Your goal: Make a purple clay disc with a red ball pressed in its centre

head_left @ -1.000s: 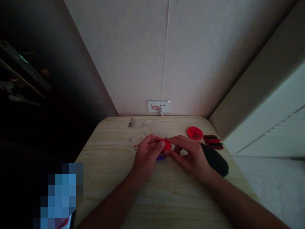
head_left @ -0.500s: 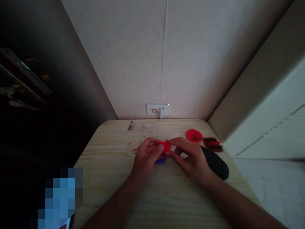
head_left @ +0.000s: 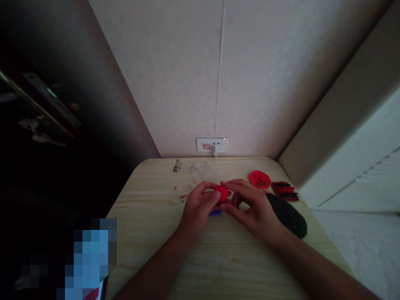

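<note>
A small red lump of modelling clay (head_left: 222,193), rounded in outline, is pinched between the thumb and fingers of my left hand (head_left: 200,206). From the other side, my right hand (head_left: 251,206) has its forefinger on the lump's upper edge and its thumb just below. Under the hands, a blue-purple piece (head_left: 215,212) shows on the table, mostly covered. Beyond my right hand lies a flat red disc (head_left: 260,179) with dark marks like a face. Beside it is a brownish-red slab (head_left: 283,197) topped with black and red strips. A dark flat oval (head_left: 289,216) is partly hidden by my right hand.
The pale wooden table (head_left: 162,216) has rounded far corners and meets the wall. Dark and reddish smears mark its far left part. A wall socket (head_left: 211,145) with a white plug sits above the back edge. A dark door with keys (head_left: 46,139) stands at left.
The red clay has turned between my fingers and now shows a rounder outline. My right thumb and forefinger have shifted slightly around it. The whole view has swung a little left.
</note>
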`<state>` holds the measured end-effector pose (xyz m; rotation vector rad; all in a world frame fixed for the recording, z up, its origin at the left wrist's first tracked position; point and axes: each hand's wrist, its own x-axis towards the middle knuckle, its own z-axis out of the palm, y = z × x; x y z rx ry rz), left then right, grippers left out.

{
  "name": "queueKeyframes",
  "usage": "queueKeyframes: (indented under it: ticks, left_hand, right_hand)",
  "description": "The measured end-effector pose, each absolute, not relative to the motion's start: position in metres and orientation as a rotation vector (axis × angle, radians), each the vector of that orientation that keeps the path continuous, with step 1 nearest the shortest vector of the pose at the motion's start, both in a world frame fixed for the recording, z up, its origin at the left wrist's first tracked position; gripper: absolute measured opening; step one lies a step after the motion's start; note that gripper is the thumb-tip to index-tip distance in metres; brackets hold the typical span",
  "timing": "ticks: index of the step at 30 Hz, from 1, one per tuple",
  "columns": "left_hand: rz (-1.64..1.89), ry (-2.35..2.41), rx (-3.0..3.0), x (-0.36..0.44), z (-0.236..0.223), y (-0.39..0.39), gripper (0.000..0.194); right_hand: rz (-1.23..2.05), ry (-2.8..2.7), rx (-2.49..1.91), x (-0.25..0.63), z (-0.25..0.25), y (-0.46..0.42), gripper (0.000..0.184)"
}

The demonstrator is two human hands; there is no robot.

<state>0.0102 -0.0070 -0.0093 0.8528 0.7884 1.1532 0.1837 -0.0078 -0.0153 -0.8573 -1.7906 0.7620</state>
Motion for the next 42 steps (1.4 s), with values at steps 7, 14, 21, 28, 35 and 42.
queueKeyframes:
  ticks: [7, 14, 21, 28, 35, 42]
  left_hand:
    - [1.119, 0.757, 0.902, 0.009, -0.012, -0.009, 0.026]
    - [1.132, 0.757, 0.864, 0.009, -0.012, -0.008, 0.027]
    - [1.152, 0.809, 0.905, 0.009, -0.011, -0.006, 0.023]
    - [1.004, 0.823, 1.081, 0.007, -0.011, -0.009, 0.019]
    - [0.982, 0.809, 1.133, 0.007, -0.010, -0.008, 0.020]
    - [0.932, 0.797, 1.114, 0.008, -0.007, -0.009, 0.025]
  right_hand:
    - [0.777, -1.784, -0.864, 0.184, -0.015, -0.007, 0.042]
    - [0.698, -1.816, -0.899, 0.186, -0.015, -0.007, 0.037]
    - [0.715, -1.799, -0.848, 0.186, -0.012, -0.005, 0.053]
    - [0.860, -1.812, -0.740, 0.179, -0.013, -0.007, 0.053]
    - [0.956, -1.806, -0.726, 0.173, -0.011, -0.011, 0.046]
    - [0.863, -1.709, -0.793, 0.169, -0.016, -0.014, 0.021]
